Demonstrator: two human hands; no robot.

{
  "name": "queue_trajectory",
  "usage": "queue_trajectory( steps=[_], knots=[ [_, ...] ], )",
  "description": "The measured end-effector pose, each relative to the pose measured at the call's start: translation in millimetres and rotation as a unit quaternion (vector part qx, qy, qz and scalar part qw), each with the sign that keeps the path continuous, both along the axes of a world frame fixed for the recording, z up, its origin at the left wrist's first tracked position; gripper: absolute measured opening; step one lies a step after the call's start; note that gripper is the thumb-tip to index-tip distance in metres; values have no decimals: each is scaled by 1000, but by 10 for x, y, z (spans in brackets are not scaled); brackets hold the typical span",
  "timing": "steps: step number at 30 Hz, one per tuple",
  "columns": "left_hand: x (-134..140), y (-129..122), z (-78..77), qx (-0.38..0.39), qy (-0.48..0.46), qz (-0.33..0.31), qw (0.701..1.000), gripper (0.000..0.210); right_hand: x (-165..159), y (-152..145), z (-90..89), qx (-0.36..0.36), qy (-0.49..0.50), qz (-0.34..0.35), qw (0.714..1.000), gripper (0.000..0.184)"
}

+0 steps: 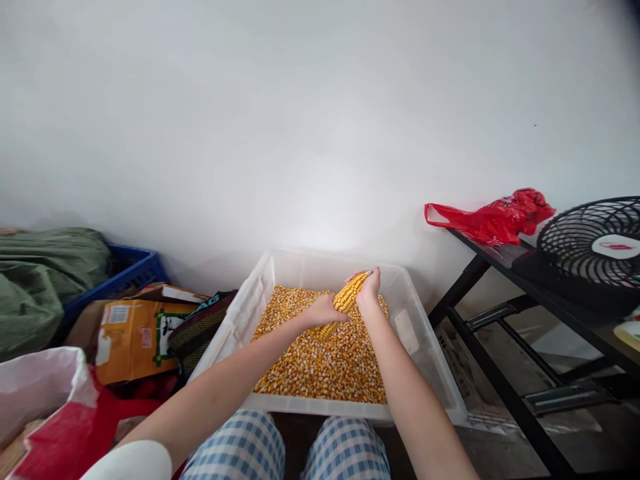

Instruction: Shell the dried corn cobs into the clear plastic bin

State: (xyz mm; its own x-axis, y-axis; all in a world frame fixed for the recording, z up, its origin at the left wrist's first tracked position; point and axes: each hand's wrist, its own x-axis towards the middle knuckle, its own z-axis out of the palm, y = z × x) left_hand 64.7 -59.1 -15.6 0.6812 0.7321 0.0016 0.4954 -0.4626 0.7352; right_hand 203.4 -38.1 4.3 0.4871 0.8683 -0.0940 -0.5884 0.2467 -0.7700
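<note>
Both hands are over a clear plastic bin [280, 405] filled with loose yellow corn kernels [320, 373]. An ear of corn [350, 292], its rows of kernels largely intact, is held tilted between them. My left hand [323, 311] is closed around its lower end. My right hand [369, 288] grips the upper end, its fingers partly hidden behind the ear. Just beneath my left hand, a second ear of corn [326, 331] shows in part; whether the left hand also touches it I cannot tell.
At right stands a black table [530, 267] with a red plastic bag [505, 217] and a black fan [595, 243]. To the left are a blue crate [135, 270], a cardboard box [133, 340], a mesh bag [205, 333] and a red-and-white bag [65, 427]. A white wall [320, 120] rises behind the bin.
</note>
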Motion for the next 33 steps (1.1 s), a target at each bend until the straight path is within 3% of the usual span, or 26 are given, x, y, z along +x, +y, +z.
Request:
queue_trajectory(
  steps=[2,6,10,15,20,26,33],
  knots=[
    [-10,9,13,8,15,14,1000,38,22,12,-2,-23,22,5,999,45],
    [-73,54,83,152,159,125,967,47,110,29,-10,-54,52,12,997,45],
    [-130,82,125,227,208,114,944,51,178,28,-35,-91,110,38,989,40],
    [-134,91,92,213,191,77,955,46,183,7,-39,-79,114,40,990,36],
    [-163,113,115,151,122,95,976,45,195,-29,-6,13,121,74,990,42],
    [-132,-5,188,125,28,-50,991,44,259,-27,-20,93,157,152,971,51],
    [-93,-1,122,152,36,-6,988,41,254,-6,-13,48,164,166,971,46]
  ],
)
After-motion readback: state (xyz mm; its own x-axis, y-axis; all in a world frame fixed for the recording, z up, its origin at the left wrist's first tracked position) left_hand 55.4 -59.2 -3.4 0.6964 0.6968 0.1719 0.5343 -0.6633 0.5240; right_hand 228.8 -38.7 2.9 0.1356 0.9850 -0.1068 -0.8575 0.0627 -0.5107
